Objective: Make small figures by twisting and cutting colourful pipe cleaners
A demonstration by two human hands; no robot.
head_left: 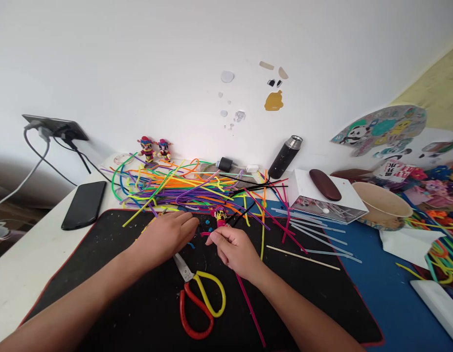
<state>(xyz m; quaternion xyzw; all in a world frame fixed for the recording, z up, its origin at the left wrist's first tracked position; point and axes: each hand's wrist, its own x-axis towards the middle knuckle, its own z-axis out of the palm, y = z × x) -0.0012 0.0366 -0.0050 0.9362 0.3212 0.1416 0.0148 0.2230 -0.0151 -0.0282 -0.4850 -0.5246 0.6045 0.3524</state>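
My right hand [236, 249] is closed in a pinch on a magenta pipe cleaner [250, 310]. Its short end pokes out by the thumb and its long end trails down over the black mat. Just above these fingers is a small figure [220, 215] with a colourful head and a red body; whether it is gripped too is unclear. My left hand [169, 232] is closed with fingers curled downward, fingertips hidden, near the blades of the scissors [184, 269]. Those scissors have one red and one yellow handle. Small blue bits [208, 226] lie between the hands.
A heap of coloured pipe cleaners [182, 188] spans the back. Two finished figures [147, 149] stand by the wall. A phone [83, 205] lies left; a black flask [285, 157], white box [325, 195], bowl [382, 203] and pale sticks [322, 232] are right.
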